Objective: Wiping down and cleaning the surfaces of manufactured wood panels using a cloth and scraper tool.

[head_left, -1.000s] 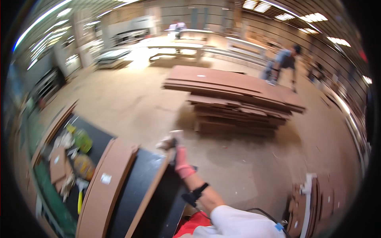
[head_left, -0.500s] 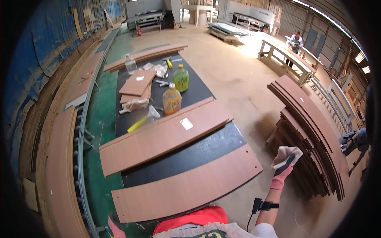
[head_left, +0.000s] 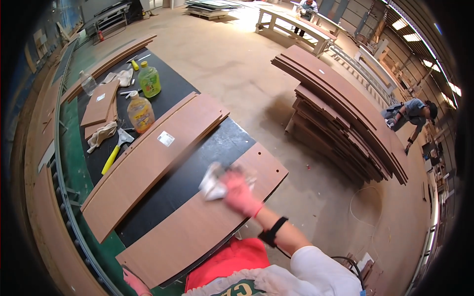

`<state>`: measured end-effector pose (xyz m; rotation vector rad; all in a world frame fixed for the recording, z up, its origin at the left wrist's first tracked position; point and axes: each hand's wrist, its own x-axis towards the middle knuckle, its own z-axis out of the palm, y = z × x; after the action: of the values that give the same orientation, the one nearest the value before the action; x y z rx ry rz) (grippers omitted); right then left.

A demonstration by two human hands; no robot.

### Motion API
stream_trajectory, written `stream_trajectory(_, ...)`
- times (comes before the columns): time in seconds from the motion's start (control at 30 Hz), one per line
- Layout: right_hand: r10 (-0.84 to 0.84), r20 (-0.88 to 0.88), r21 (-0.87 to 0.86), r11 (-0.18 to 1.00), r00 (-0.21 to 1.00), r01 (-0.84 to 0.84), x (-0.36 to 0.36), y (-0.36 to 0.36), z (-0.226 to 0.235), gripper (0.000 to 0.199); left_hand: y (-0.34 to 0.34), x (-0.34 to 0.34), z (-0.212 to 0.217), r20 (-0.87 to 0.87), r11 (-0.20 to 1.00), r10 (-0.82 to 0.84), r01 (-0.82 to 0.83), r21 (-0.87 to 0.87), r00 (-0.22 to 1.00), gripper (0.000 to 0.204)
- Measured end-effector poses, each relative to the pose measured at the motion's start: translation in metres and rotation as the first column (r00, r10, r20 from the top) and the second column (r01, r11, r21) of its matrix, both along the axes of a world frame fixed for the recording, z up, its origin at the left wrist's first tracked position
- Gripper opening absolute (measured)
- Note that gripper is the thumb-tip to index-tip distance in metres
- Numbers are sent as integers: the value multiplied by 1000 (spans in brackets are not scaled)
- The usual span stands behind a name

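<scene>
My right hand [head_left: 238, 191], in a pink glove and blurred by motion, presses a white cloth [head_left: 213, 183] onto the nearest brown wooden board [head_left: 187, 232]. That board lies flat at the near edge of a black-topped table [head_left: 197, 148] and has two dark holes at its right end. At its lower left corner my left hand [head_left: 135, 283], also pink-gloved, grips the board's end; part of its fingers is hidden. Beyond a strip of black tabletop lies another brown board [head_left: 148, 163] with a white label.
Green [head_left: 149, 80] and yellow [head_left: 140, 113] bottles stand beyond the boards. A yellow-handled scraper [head_left: 114, 152] lies left. A stack of brown boards [head_left: 340, 113] stands at right, with a person [head_left: 412, 116] bending beside it. A roller conveyor [head_left: 66, 182] runs along the left.
My right hand has brought the cloth from above the floor at right onto the nearest board. My view has swung right. The person by the stack is now more fully in view.
</scene>
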<state>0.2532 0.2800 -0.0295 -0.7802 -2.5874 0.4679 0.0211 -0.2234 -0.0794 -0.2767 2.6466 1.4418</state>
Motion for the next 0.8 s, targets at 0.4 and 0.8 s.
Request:
stream_trajectory(0.4, 372, -386, -326, 801, 844, -502, -50, -120, -10, 29, 49, 18, 42, -138, 707, -378, 189, -682, 916, 35)
stream_trajectory(0.8, -929, 11, -417, 332, 370, 846, 212, 124, -1, 36, 175, -31, -1, -14, 635, -682, 582, -508, 731, 32)
